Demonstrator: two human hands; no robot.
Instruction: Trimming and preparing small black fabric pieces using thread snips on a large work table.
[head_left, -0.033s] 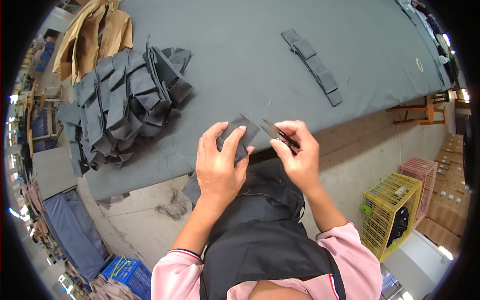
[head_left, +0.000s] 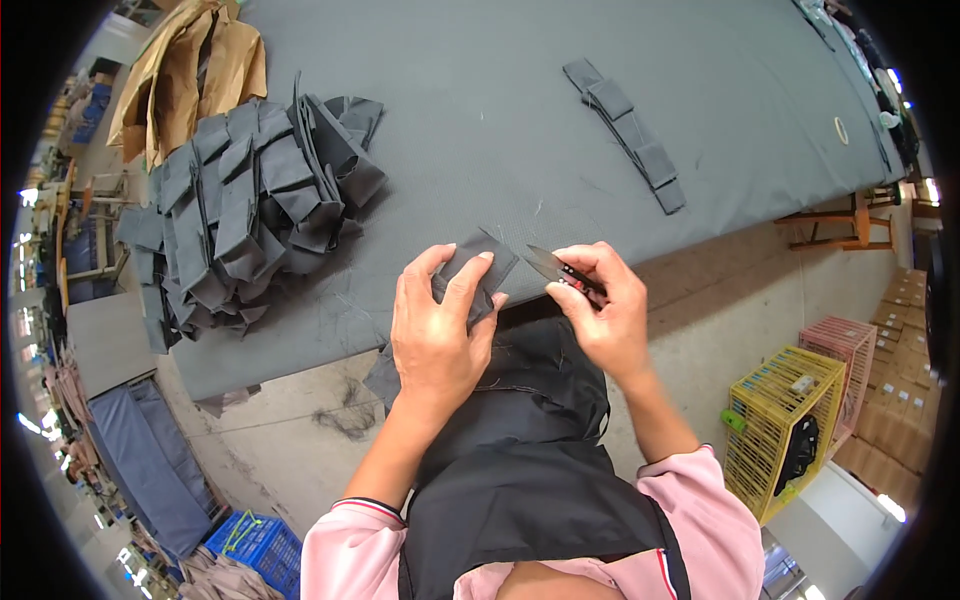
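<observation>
Brown paper (head_left: 190,60) is seen crumpled at the far left corner of the grey-covered table (head_left: 480,120), and a large heap of dark grey fabric pieces (head_left: 250,210) is stacked just in front of it. Toward the near table edge, a single dark grey fabric piece (head_left: 478,268) is gripped by the left hand (head_left: 440,335), with the fingers curled over its top and the thumb against its side; the piece is held at the table edge, partly over the tabletop. Just to its right, a pair of small thread snips (head_left: 560,270) is pinched in the closed right hand (head_left: 600,310), the blades being pointed left toward the held piece and lying just beside it. Farther back and to the right, a short row of overlapping grey fabric pieces (head_left: 628,135) is laid flat on the table. On the floor at the right, a yellow wire crate (head_left: 780,430) and a pink crate (head_left: 845,355) are placed side by side.
</observation>
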